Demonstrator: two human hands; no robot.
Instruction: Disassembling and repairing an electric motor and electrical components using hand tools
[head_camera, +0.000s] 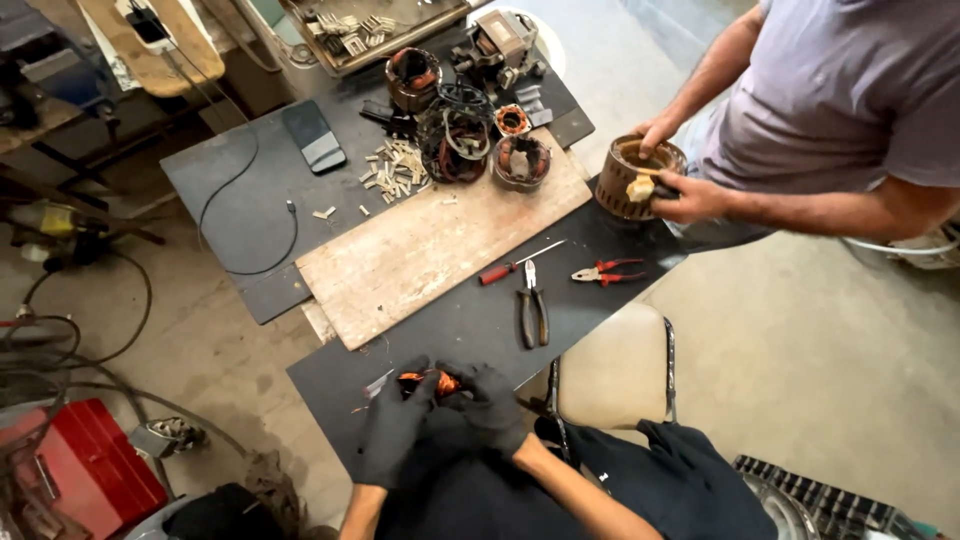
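Both my hands wear black gloves and meet at the near edge of the dark worktable (470, 320). My left hand (393, 420) and my right hand (490, 400) together pinch a small bundle of copper-orange wire (428, 380) between the fingertips. On the table just beyond lie dark-handled pliers (532, 310), a red-handled screwdriver (512, 265) and red-handled pliers (606, 271).
A wooden board (430, 245) lies across the table. Behind it are several motor stators (455, 140), small metal pieces (392, 168) and a phone (313, 135). At right another person's hands (680, 190) hold a stator (630, 175). A stool (615, 365) and a red case (85, 465) stand near me.
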